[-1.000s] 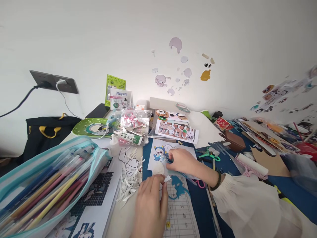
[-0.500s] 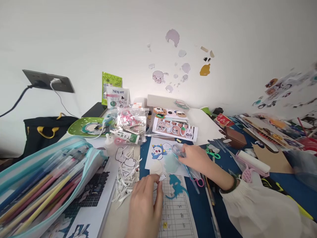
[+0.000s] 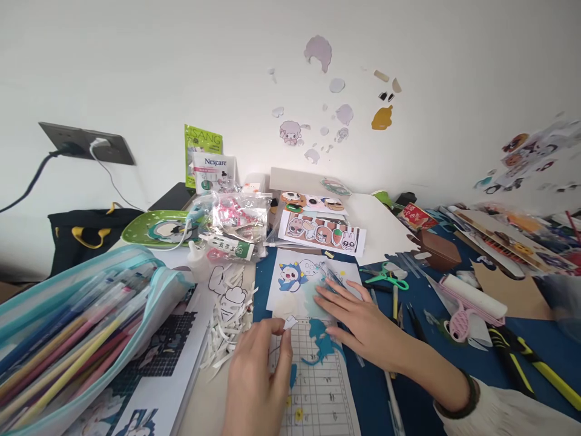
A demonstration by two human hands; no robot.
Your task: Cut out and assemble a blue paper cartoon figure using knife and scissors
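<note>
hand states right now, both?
Left hand: closed, pinching a small white piece.
Right hand: open, spread over the printed sheet; contact unclear.

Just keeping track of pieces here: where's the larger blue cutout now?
In the head view, the larger blue cutout lies low, just right of centre, on the gridded sheet, between the left hand and the right hand.

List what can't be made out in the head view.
All head view:
White scrap: gripped end, behind left hand.
Drawing sheet: lower right part, under right hand.
Grid sheet: writing too small; near end cut off by bottom edge.
Pencil case: cut off by left edge.
</note>
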